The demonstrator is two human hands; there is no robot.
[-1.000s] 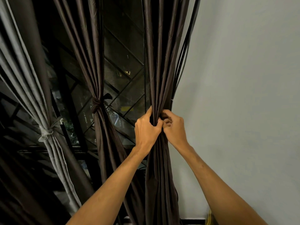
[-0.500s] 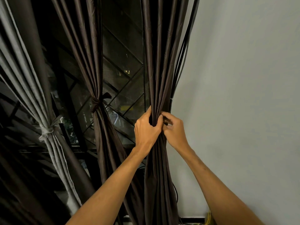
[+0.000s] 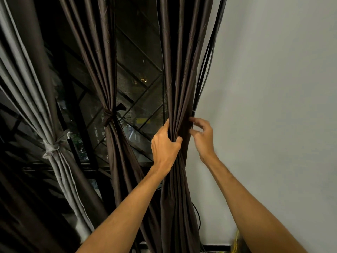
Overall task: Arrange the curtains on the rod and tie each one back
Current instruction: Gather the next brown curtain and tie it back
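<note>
1. Right curtain [image 3: 179, 79], dark brown with a slight sheen, hangs in long narrow folds just beside the pale wall [image 3: 273, 88]. It is pinched into a tight bundle at mid-height and spreads again below.
2. The left hand [image 3: 165, 147] grips the right curtain at that narrow waist. Its thumb lies across the front folds and its forefinger points up along the window-side edge.
3. The right hand [image 3: 203, 137] sits on the wall side of the bundle, level with the left hand, its fingers loosely bent and holding nothing. Its fingertips reach the fabric's edge, but contact is unclear.
4. Black cables [image 3: 206, 61] run down along that same edge.
5. Left of it, the middle curtain [image 3: 109, 70], also brown, is cinched by a knotted tie [image 3: 108, 115]. The grey curtain [image 3: 27, 88] at far left is bound with a pale tie [image 3: 50, 146]. Both hang before the dark window grille [image 3: 138, 88].
</note>
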